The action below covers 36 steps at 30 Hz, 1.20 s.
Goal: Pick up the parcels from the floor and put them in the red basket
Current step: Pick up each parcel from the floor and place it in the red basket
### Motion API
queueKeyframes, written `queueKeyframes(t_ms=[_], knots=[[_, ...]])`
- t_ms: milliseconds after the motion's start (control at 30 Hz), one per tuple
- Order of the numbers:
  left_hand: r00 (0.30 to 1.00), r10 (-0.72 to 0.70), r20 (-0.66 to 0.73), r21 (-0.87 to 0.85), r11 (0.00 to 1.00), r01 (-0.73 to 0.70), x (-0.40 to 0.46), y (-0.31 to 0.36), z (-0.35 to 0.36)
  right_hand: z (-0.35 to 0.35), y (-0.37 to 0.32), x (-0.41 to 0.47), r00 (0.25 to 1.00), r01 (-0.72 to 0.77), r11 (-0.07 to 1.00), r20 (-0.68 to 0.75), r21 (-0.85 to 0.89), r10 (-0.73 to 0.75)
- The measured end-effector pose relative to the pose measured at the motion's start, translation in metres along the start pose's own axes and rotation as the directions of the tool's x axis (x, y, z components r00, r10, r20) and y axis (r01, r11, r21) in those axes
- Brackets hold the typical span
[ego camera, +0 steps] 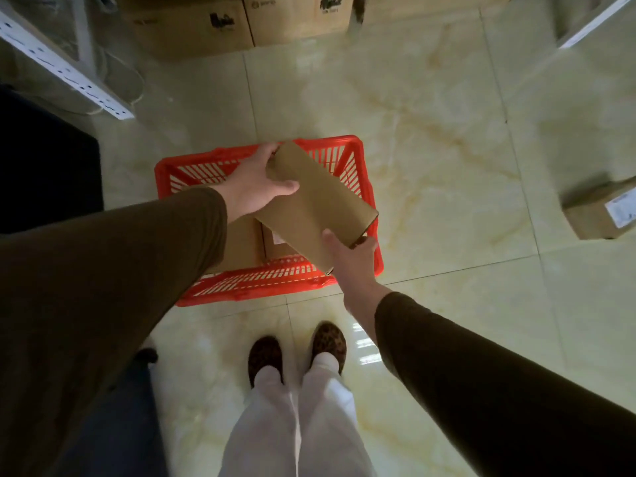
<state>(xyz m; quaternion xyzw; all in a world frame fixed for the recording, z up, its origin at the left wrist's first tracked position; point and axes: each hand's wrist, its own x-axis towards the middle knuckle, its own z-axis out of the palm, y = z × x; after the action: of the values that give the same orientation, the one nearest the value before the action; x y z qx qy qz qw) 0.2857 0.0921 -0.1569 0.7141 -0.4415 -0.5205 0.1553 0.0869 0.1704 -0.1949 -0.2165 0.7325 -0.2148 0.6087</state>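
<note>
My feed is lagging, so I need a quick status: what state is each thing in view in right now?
held parcel: gripped at both ends, tilted above the basket
left hand: closed on the parcel's far end
right hand: closed on its near end
red basket: on the floor, parcels already inside
labelled parcel: on the floor, right, untouched

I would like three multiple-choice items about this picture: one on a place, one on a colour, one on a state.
1. Where is the labelled parcel that is outside the basket?
A. on the floor, to the person's right
B. on the shelf
C. between the shoes

2. What colour is the basket?
A. blue
B. red
C. grey

3. How is the long brown parcel held?
A. by the left hand only
B. lying free in the basket
C. by both hands, above the basket

Answers:
1 A, it sits on the tiles at the right edge.
2 B, its slatted walls are red.
3 C, the left hand and right hand grip opposite ends.
</note>
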Motion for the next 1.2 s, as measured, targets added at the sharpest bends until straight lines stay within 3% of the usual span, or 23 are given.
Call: queueKeyframes(t_ms=[233, 533, 900, 1033, 1200], knots=[[0.977, 0.034, 0.209, 0.267, 0.959, -0.091, 0.029, -0.007, -0.005, 0.002, 0.018, 0.013, 0.999, 0.004, 1.0, 0.051, 0.01, -0.004], [0.956, 0.049, 0.289, 0.597, 0.772, -0.22, 0.062, -0.033, -0.006, 0.021, 0.036, 0.04, 0.995, -0.086, 0.99, 0.03, -0.108, 0.09], [0.926, 0.141, 0.35, 0.699, 0.619, -0.358, 0.092, -0.07, -0.012, 0.049, 0.049, 0.069, 0.997, -0.079, 0.935, -0.01, -0.346, 0.08], [0.921, 0.118, 0.37, 0.707, 0.607, -0.362, 0.098, -0.081, -0.011, 0.049, 0.053, 0.076, 0.99, -0.125, 0.89, 0.008, -0.439, 0.143], [0.924, 0.103, 0.368, 0.712, 0.608, -0.351, 0.101, -0.084, -0.007, 0.05, 0.055, 0.079, 0.981, -0.162, 0.888, 0.025, -0.43, 0.191]])
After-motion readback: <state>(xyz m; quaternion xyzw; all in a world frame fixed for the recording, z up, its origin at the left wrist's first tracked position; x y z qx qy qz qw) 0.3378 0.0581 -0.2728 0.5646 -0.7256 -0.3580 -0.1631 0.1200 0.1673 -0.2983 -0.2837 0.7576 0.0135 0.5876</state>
